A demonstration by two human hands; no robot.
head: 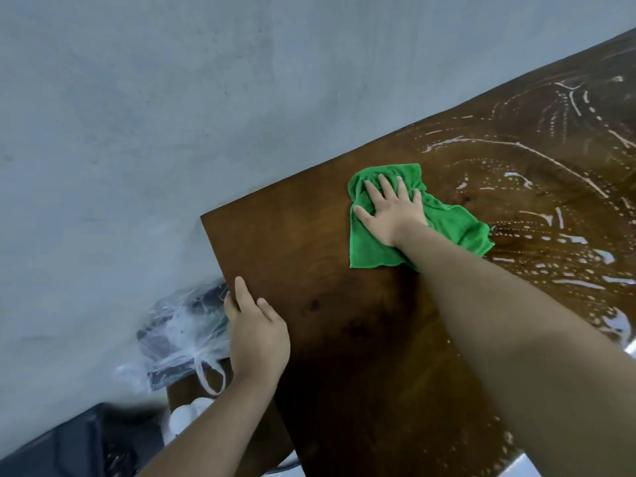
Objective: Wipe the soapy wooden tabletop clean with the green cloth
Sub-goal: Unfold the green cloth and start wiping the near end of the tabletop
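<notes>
Green crumpled microfibre cloth lying on dark brown wooden desk near its far edge, right hand pressed flat on it, fingers spread, left hand curled over desk's left edge, white soap streaks at right

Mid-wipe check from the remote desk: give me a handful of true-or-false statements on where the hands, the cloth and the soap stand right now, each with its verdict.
1. The right hand presses flat on the green cloth. True.
2. The left hand holds a second cloth. False: it grips the edge of the wooden tabletop and holds nothing else.
3. White soap streaks cover the right part of the tabletop. True.
4. The corner of the tabletop nearest the left hand is covered in foam. False: that area looks bare, dark wood.
5. A clear plastic bag lies on the tabletop beside the cloth. False: it sits off the tabletop, lower down past its left edge.
</notes>
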